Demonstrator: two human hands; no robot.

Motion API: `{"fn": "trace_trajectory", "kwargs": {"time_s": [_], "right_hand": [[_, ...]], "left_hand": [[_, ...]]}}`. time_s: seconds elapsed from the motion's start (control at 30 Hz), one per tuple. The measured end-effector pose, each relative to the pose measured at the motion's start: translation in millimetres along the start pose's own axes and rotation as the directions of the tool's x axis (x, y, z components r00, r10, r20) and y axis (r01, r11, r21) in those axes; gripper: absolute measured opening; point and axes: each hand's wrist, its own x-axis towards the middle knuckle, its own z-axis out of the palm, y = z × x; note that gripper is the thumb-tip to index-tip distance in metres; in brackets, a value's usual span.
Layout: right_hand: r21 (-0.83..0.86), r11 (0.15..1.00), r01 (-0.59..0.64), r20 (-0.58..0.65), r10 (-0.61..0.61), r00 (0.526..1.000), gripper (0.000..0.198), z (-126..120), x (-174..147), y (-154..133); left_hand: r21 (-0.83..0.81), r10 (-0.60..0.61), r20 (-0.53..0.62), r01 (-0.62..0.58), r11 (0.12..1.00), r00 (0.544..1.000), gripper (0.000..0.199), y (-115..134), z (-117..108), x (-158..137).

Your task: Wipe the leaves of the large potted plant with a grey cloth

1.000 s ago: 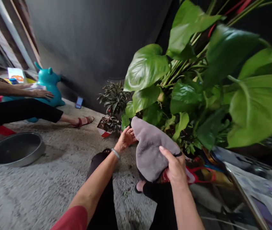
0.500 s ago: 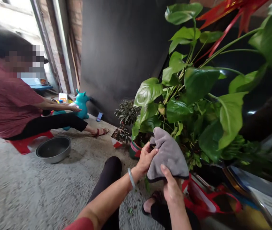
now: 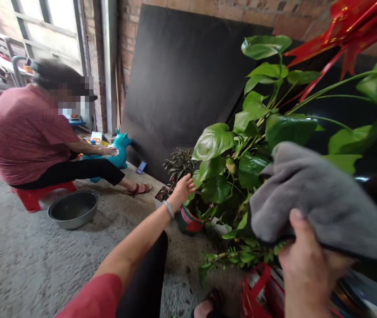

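A grey cloth (image 3: 310,198) with a dark edge is gripped by my right hand (image 3: 309,256), the thumb pressed on top and the other fingers hidden beneath it. It is raised in front of the large potted plant (image 3: 251,168) with broad green leaves. My left hand (image 3: 184,190) reaches forward with its fingers stretched out, beside the plant's left leaves and above its green pot (image 3: 188,221). Whether the fingertips touch a leaf, I cannot tell.
A small dark-leaved plant (image 3: 180,163) stands behind my left hand. At left a person (image 3: 36,132) on a red stool (image 3: 42,194) rests a hand on a teal animal toy (image 3: 120,148). A grey basin (image 3: 74,210) sits on the concrete floor; a red bag (image 3: 261,291) lies low at right.
My left hand has let go of the cloth and moved left and forward, fingers extending. My right hand has carried the cloth right and closer to the camera.
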Motion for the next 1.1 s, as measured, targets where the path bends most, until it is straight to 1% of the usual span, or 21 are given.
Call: {"fn": "trace_trajectory", "kwargs": {"time_s": [0.03, 0.1, 0.17, 0.2, 0.27, 0.33, 0.37, 0.43, 0.5, 0.53, 0.6, 0.67, 0.7, 0.73, 0.8, 0.87, 0.9, 0.93, 1.0, 1.07, 1.1], "right_hand": [[0.025, 0.999, 0.048, -0.086, -0.046, 0.995, 0.079, 17.2, 18.0, -6.8], [0.048, 0.998, 0.049, -0.083, -0.045, 0.996, 0.084, 57.2, 44.1, -10.3], [0.038, 0.999, 0.01, 0.106, -0.014, 0.994, 0.075, 92.0, 52.5, -0.9], [0.005, 1.0, -0.008, 0.232, 0.007, 0.973, 0.068, 102.3, 50.0, 7.0], [-0.091, 0.996, 0.0, 0.457, 0.042, 0.888, 0.054, 102.6, 35.7, 24.1], [-0.189, 0.981, 0.051, 0.58, 0.07, 0.812, 0.046, 78.0, 18.5, 34.3], [-0.22, 0.972, 0.077, 0.603, 0.073, 0.795, 0.044, 60.7, 12.5, 34.6], [-0.249, 0.963, 0.108, 0.548, 0.048, 0.835, 0.044, 28.8, 10.5, 24.7], [-0.235, 0.959, 0.156, 0.391, -0.054, 0.919, 0.046, 14.7, 22.2, 5.7], [-0.204, 0.959, 0.198, 0.281, -0.137, 0.95, 0.049, 17.0, 31.5, -4.3], [-0.098, 0.954, 0.283, 0.098, -0.274, 0.957, 0.055, 37.0, 50.2, -20.2], [0.004, 0.952, 0.305, 0.091, -0.304, 0.948, 0.055, 65.5, 60.6, -26.4], [-0.005, 0.959, 0.282, 0.171, -0.277, 0.945, 0.051, 77.4, 60.6, -25.7], [-0.06, 0.964, 0.259, 0.301, -0.23, 0.926, 0.045, 85.1, 57.1, -23.2], [-0.234, 0.934, 0.269, 0.57, -0.092, 0.816, 0.036, 84.4, 43.1, -16.1], [-0.311, 0.908, 0.282, 0.726, 0.036, 0.687, 0.031, 66.0, 29.1, -12.4], [-0.286, 0.925, 0.249, 0.757, 0.059, 0.65, 0.03, 54.3, 25.7, -13.3], [-0.238, 0.951, 0.196, 0.751, 0.052, 0.658, 0.03, 43.8, 25.8, -16.1], [-0.108, 0.988, 0.114, 0.63, -0.021, 0.776, 0.033, 33.3, 36.4, -24.7], [0.024, 0.987, 0.157, 0.398, -0.153, 0.904, 0.041, 40.3, 54.0, -30.9], [0.065, 0.977, 0.204, 0.287, -0.214, 0.934, 0.045, 48.7, 61.5, -31.2]], "left_hand": [[-0.014, -0.054, -0.05, 0.053, 0.999, 0.997, 0.054, 8.3, 3.8, 16.9], [-0.047, -0.144, -0.036, 0.142, 0.989, 0.989, 0.063, 13.8, 12.0, 41.0], [-0.105, -0.158, 0.075, 0.165, 0.981, 0.985, 0.071, 11.2, 21.1, 52.5], [-0.148, -0.131, 0.131, 0.15, 0.977, 0.983, 0.071, 10.0, 26.0, 54.7], [-0.239, -0.03, 0.21, 0.081, 0.968, 0.977, 0.066, 13.0, 35.9, 54.9], [-0.283, 0.062, 0.237, 0.008, 0.959, 0.97, 0.056, 24.2, 44.8, 52.3], [-0.28, 0.084, 0.234, -0.016, 0.96, 0.969, 0.049, 31.8, 48.5, 50.4], [-0.241, 0.082, 0.203, -0.031, 0.97, 0.976, 0.033, 46.9, 54.4, 45.3], [-0.216, 0.064, 0.168, -0.026, 0.976, 0.984, 0.02, 57.4, 59.6, 37.6], [-0.217, 0.058, 0.165, -0.021, 0.976, 0.985, 0.015, 60.1, 62.2, 32.8], [-0.223, 0.045, 0.189, -0.002, 0.975, 0.981, 0.013, 61.1, 67.5, 22.7], [-0.222, 0.019, 0.219, 0.03, 0.975, 0.976, 0.015, 58.6, 71.3, 14.0], [-0.221, 0.008, 0.233, 0.045, 0.974, 0.973, 0.015, 57.1, 71.9, 11.1], [-0.221, 0.0, 0.237, 0.054, 0.974, 0.972, 0.015, 55.8, 71.3, 9.2], [-0.216, -0.013, 0.203, 0.058, 0.975, 0.979, 0.012, 54.1, 66.3, 8.8], [-0.198, -0.04, 0.149, 0.07, 0.978, 0.988, 0.011, 52.8, 57.6, 11.3], [-0.188, -0.059, 0.133, 0.084, 0.979, 0.989, 0.011, 51.8, 52.8, 12.8], [-0.178, -0.074, 0.125, 0.096, 0.979, 0.989, 0.012, 50.2, 48.4, 14.0], [-0.162, -0.096, 0.138, 0.118, 0.98, 0.986, 0.015, 45.9, 42.0, 14.5], [-0.147, -0.105, 0.159, 0.128, 0.981, 0.982, 0.017, 40.9, 39.7, 12.2], [-0.14, -0.107, 0.166, 0.131, 0.981, 0.98, 0.018, 38.7, 39.7, 10.3]]}}
